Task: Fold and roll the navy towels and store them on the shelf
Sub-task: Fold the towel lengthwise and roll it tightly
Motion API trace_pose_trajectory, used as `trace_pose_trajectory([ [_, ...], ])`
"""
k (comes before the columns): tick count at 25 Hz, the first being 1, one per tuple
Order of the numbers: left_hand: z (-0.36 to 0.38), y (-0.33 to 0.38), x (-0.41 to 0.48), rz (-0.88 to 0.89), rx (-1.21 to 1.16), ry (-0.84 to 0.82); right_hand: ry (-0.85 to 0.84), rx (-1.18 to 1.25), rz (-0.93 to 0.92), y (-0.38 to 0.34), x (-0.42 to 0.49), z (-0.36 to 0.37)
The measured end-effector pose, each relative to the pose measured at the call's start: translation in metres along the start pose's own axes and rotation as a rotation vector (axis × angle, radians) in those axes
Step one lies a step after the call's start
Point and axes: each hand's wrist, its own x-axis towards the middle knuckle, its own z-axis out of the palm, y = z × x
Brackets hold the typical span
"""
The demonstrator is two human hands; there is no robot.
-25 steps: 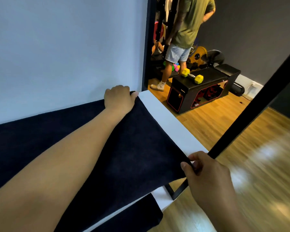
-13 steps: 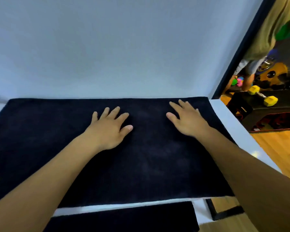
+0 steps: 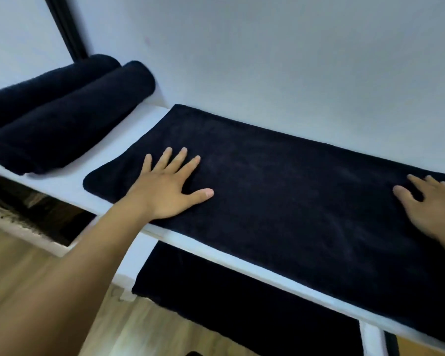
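Head view, two hands, left hand [image 3: 162, 194] and right hand [image 3: 432, 209], fingers splayed flat on one spread towel [image 3: 293, 191], two rolled towels [image 3: 62, 111]

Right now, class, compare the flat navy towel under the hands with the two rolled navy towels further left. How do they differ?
The flat towel lies spread in a long sheet on the white shelf; the rolled towels are tight cylinders lying side by side. The left hand and right hand press palm-down on the flat towel; nothing touches the rolled towels. The flat towel covers far more shelf. Both share the navy colour and the shelf.
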Motion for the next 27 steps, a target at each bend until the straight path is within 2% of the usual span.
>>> trace_pose_trajectory([
  [1,-0.001,0.002,0.001,-0.006,0.016,-0.002,0.010,0.011,-0.023,-0.016,-0.007,-0.003],
  [3,-0.005,0.012,0.000,0.013,0.064,-0.016,-0.013,0.043,-0.224,-0.073,-0.042,-0.006],
  [6,-0.010,0.052,-0.007,0.277,0.098,0.030,-0.172,0.084,-0.646,-0.163,-0.113,-0.002],
  [8,0.000,0.067,-0.017,0.355,0.038,0.002,-0.198,0.009,-0.745,-0.187,-0.144,0.012],
  [10,0.009,0.061,-0.020,0.264,0.009,-0.011,-0.162,-0.008,-0.714,-0.184,-0.148,0.022],
  [14,0.001,0.024,-0.015,-0.151,-0.022,-0.040,-0.169,0.018,-0.627,-0.156,-0.140,0.018],
  [17,-0.006,0.006,-0.011,-0.431,-0.059,-0.101,-0.187,-0.035,-0.439,-0.087,-0.136,0.010],
  [19,-0.014,0.025,0.003,-0.528,-0.054,-0.135,-0.207,-0.077,-0.258,-0.035,-0.145,-0.001],
  [20,-0.017,0.048,0.013,-0.484,-0.019,-0.120,-0.221,-0.096,-0.188,-0.016,-0.151,-0.006],
  [21,-0.018,0.079,0.023,-0.339,0.023,-0.084,-0.228,-0.108,-0.150,-0.006,-0.156,-0.009],
  [24,-0.016,0.198,0.040,0.384,0.080,-0.089,-0.217,-0.060,-0.147,-0.003,-0.162,-0.010],
  [25,-0.014,0.236,0.044,0.562,0.108,-0.115,-0.208,-0.046,-0.150,-0.005,-0.161,-0.009],
  [27,-0.011,0.297,0.052,0.763,0.158,-0.146,-0.156,-0.030,-0.116,-0.002,-0.161,-0.009],
])
